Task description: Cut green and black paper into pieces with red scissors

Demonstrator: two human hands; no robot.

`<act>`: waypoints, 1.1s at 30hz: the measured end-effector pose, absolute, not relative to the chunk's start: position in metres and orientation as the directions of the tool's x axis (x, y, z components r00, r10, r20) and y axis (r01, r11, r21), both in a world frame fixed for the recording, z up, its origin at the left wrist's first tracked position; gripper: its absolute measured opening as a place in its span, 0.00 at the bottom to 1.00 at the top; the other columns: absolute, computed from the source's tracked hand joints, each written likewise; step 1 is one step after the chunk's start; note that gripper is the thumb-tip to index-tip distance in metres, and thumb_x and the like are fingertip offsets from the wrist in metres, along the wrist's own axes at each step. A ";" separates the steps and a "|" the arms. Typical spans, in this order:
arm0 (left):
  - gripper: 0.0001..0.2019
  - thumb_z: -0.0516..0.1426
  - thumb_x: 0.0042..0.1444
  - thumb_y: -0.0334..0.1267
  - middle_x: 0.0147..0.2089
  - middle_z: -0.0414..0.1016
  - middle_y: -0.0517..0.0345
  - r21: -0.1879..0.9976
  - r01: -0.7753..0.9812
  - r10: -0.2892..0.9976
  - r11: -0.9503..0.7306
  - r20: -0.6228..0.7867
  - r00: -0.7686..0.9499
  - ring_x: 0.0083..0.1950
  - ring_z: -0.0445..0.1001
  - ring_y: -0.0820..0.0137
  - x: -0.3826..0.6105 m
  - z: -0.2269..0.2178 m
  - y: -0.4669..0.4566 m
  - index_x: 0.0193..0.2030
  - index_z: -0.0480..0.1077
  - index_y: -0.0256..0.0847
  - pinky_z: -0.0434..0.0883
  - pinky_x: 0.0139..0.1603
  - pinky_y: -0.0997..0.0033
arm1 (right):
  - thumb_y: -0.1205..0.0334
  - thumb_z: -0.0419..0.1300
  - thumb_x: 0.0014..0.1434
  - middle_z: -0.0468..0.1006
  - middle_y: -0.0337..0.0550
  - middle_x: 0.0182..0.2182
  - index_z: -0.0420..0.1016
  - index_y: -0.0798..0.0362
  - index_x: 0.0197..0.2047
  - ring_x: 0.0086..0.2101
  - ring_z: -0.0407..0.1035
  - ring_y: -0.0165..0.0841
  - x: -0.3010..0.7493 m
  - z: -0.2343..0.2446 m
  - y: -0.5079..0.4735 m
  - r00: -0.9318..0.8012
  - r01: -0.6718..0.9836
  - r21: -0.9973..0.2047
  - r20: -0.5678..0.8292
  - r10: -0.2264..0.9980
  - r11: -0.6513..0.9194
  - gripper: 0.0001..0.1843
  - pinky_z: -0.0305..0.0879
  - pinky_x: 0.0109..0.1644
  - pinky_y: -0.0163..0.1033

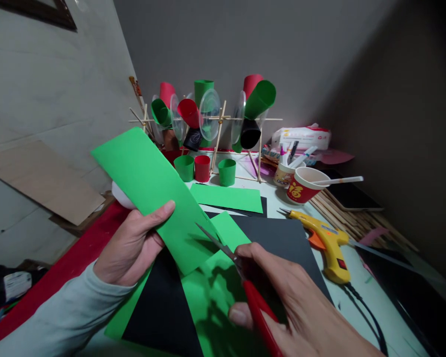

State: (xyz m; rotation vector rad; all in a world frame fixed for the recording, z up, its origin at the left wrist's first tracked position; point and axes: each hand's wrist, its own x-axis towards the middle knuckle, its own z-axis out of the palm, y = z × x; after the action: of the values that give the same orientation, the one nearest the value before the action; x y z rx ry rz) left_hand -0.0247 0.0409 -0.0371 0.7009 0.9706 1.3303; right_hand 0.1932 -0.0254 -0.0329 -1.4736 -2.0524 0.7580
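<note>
Fingers point(158, 212) of left hand point(134, 248) clamp the green strip point(152, 188). Thumb on top, other digits hidden beneath. Strip is held up off the table point(360, 287) and slants from upper left down toward ctr.

Right hand point(301, 302) is closed round the red handles of the scissors point(241, 275), fingers curled tight. Blades point up-left w/ the tip at the strip's lower edge. Blades look nearly together; can't tell if paper sits between them.

Under both hands: a black sheet point(278, 238) flat on the table, w/ loose green paper point(208, 297) over it. A second green piece point(228, 197) lies further back.

Right of the sheet is a yellow glue gun point(329, 245), lying on its side, cord trailing toward the near edge. Behind it is a red paper cup point(305, 186) w/ a white stick resting in it.

Bkgd – three short paper tubes point(202, 168), green, red, green, stand in a row. Behind them is a stick frame point(219, 119) carrying red, green and black cones and clear discs.
</note>
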 end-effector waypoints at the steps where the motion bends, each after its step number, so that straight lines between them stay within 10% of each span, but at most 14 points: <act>1: 0.18 0.62 0.56 0.26 0.43 0.86 0.52 0.875 -0.464 0.985 0.136 -0.170 -0.032 0.41 0.85 0.60 -0.025 -0.037 0.041 0.54 0.77 0.38 0.83 0.44 0.68 | 0.59 0.63 0.55 0.83 0.36 0.32 0.73 0.46 0.38 0.28 0.76 0.33 0.193 -0.032 -0.025 -0.294 0.676 -0.689 0.074 0.953 0.263 0.06 0.67 0.29 0.34; 33: 0.11 0.63 0.56 0.27 0.45 0.86 0.53 0.895 -0.420 0.983 0.151 -0.182 -0.034 0.52 0.81 0.54 -0.025 -0.038 0.042 0.45 0.80 0.39 0.82 0.50 0.62 | 0.52 0.62 0.61 0.85 0.37 0.37 0.74 0.44 0.46 0.35 0.79 0.37 0.193 -0.031 -0.027 -0.293 0.661 -0.719 0.015 0.956 0.213 0.11 0.69 0.31 0.35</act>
State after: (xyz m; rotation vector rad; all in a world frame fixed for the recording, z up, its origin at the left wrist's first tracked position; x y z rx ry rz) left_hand -0.0251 0.0423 -0.0379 0.7343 1.0149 1.3080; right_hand 0.1934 -0.0269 -0.0306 -1.4938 -2.0323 0.8496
